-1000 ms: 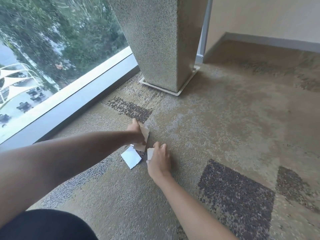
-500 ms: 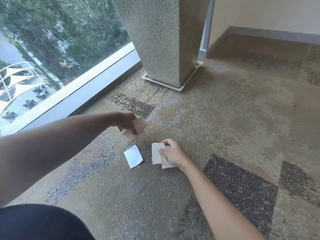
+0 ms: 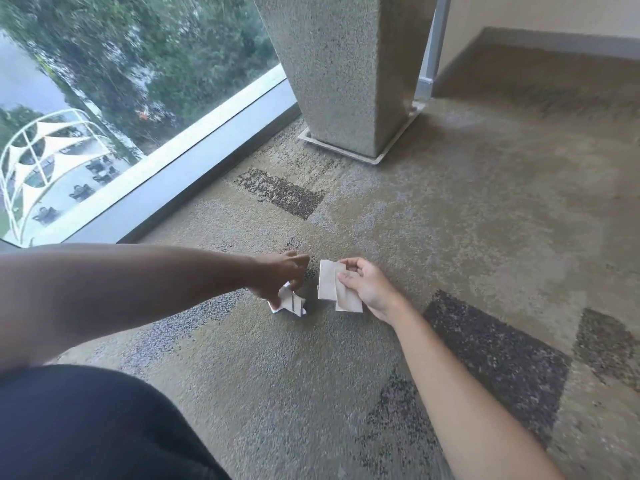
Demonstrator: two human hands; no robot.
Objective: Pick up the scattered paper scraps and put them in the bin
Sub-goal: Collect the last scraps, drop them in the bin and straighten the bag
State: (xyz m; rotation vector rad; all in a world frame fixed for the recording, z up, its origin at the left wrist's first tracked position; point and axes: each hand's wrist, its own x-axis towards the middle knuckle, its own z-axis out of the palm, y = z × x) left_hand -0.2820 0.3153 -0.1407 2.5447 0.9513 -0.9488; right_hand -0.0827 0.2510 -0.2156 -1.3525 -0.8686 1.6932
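Glass of a tall window [image 3: 104, 98] fills the far left, and just inside it the left hand [image 3: 280, 275] reaches down to the speckled beige carpet floor [image 3: 485, 220], its fingers curled in a closed grip round crumpled white paper scraps [image 3: 289, 302], bunched, I judge, to free the floor of loose bits. Just beside it to the right, apart from it, the right hand [image 3: 367, 285] pinches two flat pale rectangular paper scraps [image 3: 337, 289] between thumb and fingers, overlapped, their long axes running roughly away from the person. No bin is in view.
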